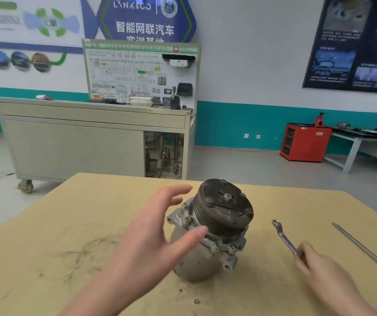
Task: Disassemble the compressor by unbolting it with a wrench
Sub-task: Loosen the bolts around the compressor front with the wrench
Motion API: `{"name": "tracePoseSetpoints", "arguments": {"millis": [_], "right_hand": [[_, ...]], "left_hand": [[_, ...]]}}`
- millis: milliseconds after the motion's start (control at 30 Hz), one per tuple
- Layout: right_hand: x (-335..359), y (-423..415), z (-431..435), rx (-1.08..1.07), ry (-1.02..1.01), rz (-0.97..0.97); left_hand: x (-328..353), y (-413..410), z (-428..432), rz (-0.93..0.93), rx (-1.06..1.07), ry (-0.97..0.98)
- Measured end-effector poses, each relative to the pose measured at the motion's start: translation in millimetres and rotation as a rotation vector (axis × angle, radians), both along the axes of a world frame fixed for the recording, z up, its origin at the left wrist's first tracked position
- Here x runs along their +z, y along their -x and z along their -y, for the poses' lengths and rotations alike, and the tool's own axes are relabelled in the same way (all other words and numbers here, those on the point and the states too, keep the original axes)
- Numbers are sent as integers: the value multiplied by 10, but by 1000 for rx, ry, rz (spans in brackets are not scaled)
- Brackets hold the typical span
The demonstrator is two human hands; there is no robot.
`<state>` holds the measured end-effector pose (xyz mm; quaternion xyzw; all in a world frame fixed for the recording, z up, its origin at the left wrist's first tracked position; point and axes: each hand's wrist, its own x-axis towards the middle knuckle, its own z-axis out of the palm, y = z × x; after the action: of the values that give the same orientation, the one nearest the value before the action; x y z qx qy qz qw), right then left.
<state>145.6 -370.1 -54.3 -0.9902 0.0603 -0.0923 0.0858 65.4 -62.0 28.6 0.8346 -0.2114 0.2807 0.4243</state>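
Currently: tool pickup. Compressor [210, 229] upright, just beside spread, empty fingers of left hand [151, 233]. Right hand [326, 274] meets wrench [284, 238] end; grip blurred, cannot tell. Next, likely: steady housing, seat wrench on 1 flange bolt [216, 245].

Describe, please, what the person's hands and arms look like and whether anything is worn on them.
Both the left hand and the right hand are bare: no gloves, rings or watch show. No sleeves reach into view. The right hand is motion-blurred, so fine detail there is unclear.
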Motion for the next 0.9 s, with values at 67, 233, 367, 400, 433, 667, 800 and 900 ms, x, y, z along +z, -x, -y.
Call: {"name": "tracePoseSetpoints", "arguments": {"millis": [67,233,367,400,433,667,800,900], "right_hand": [[139,-94,-87,27,-469,167],[383,-326,-738,170,-1329,459],[410,-361,-1100,207,-1635,396],[404,-348,-1157,195,-1667,387],[398,-331,-1204,179,-1682,392],[507,-100,-1353,59,-1748,432],[523,127,-1416,20,-1768,478],[540,309,-1433,35,-1794,483]], "left_hand": [[53,-290,192,-129,3,-43],[-192,-688,489,-145,122,-229],[-309,-787,473,-69,178,-204],[-330,-791,461,-50,192,-216],[-345,-794,450,-42,198,-218],[-327,-790,358,-86,85,-112],[-380,-657,300,-77,48,-74],[-397,-489,263,-54,26,-60]]}}
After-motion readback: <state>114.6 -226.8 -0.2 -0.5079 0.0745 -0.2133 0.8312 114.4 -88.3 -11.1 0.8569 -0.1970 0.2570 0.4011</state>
